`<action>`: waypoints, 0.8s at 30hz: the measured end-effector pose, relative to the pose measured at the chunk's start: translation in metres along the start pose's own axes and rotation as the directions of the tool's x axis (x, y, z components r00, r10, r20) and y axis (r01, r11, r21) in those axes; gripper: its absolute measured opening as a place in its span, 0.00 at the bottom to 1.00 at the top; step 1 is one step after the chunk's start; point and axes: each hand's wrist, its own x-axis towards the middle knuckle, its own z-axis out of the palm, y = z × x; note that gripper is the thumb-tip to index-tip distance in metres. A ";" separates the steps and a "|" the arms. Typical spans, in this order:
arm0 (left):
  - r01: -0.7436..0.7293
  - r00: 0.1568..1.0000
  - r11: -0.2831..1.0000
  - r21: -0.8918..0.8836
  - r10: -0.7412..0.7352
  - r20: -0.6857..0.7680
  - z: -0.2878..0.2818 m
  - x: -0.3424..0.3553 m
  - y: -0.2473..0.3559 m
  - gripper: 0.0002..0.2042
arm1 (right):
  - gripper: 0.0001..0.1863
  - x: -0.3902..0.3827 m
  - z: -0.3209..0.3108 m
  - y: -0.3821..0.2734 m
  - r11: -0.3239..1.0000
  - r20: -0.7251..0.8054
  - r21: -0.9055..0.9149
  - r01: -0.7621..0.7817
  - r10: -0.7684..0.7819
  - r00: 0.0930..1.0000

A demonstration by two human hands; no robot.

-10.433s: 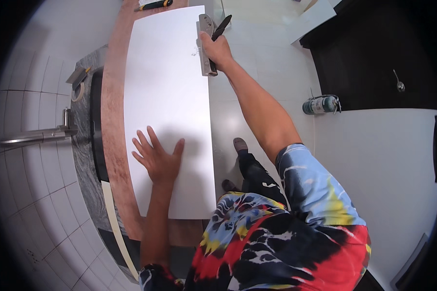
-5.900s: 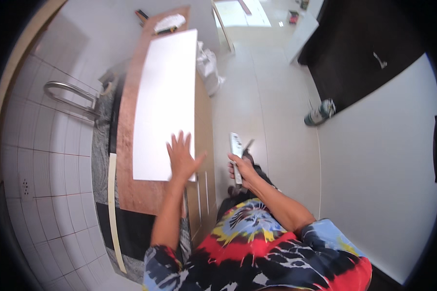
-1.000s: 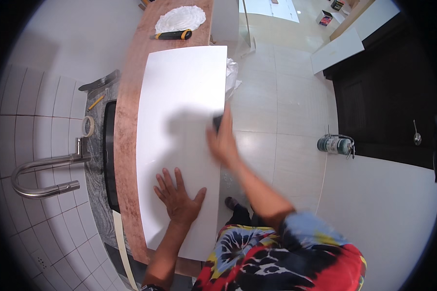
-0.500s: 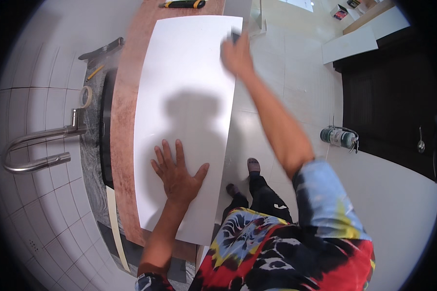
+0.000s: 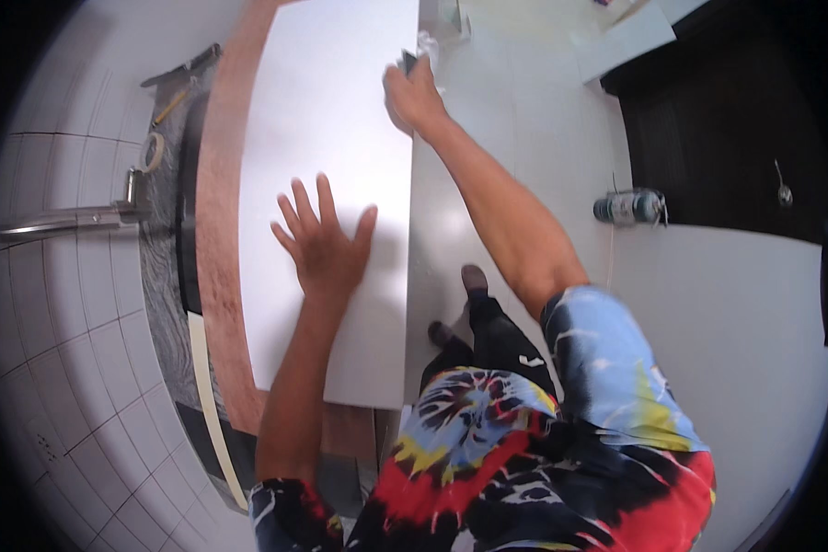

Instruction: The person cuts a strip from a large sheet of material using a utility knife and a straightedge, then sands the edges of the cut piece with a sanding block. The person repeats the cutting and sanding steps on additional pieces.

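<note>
A long white panel (image 5: 327,120) lies on a reddish-brown board (image 5: 221,285). My left hand (image 5: 327,253) rests on the panel with the fingers spread and the thumb out to the right. At the panel's far right edge, my right hand (image 5: 416,97) is closed around a small dark block-shaped tool (image 5: 408,62). Its fingers hide most of the tool, so its exact kind does not show. Just beyond the right hand is a pale crumpled bit (image 5: 427,44), too blurred to name.
Left of the board, a grey stone counter (image 5: 159,248) bears a metal faucet (image 5: 74,221), a tape roll (image 5: 153,152), a yellow stick-like tool (image 5: 170,109) and a long dark tool (image 5: 184,67). A green canister (image 5: 630,207) stands right, near a dark door (image 5: 727,120).
The view has shifted, and the yellow-and-black cutter at the top has left it. My left hand has slid farther up the panel; my right hand has come nearer along the edge, still gripping the tool.
</note>
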 end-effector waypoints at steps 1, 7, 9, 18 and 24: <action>0.044 0.998 0.999 0.014 -0.044 0.041 -0.003 -0.003 -0.006 0.41 | 0.39 -0.029 0.006 -0.006 0.999 0.069 -0.051 0.020 -0.016 0.997; 0.156 0.982 0.987 0.023 -0.158 0.107 -0.009 -0.002 -0.008 0.45 | 0.48 -0.377 -0.035 -0.011 0.998 0.274 -0.067 0.020 -0.001 0.962; 0.188 0.974 0.982 -0.001 -0.187 0.129 -0.007 -0.007 -0.015 0.44 | 0.48 -0.459 -0.058 -0.022 0.991 0.348 0.037 0.128 -0.133 0.928; 0.157 0.980 0.988 -0.006 -0.155 0.122 -0.007 -0.005 -0.007 0.45 | 0.45 -0.229 -0.024 -0.025 0.991 0.241 0.041 -0.124 0.110 0.964; 0.216 0.967 0.975 0.041 -0.220 0.132 -0.011 -0.006 -0.011 0.44 | 0.46 -0.469 -0.047 -0.016 0.998 0.311 0.048 0.034 -0.047 0.949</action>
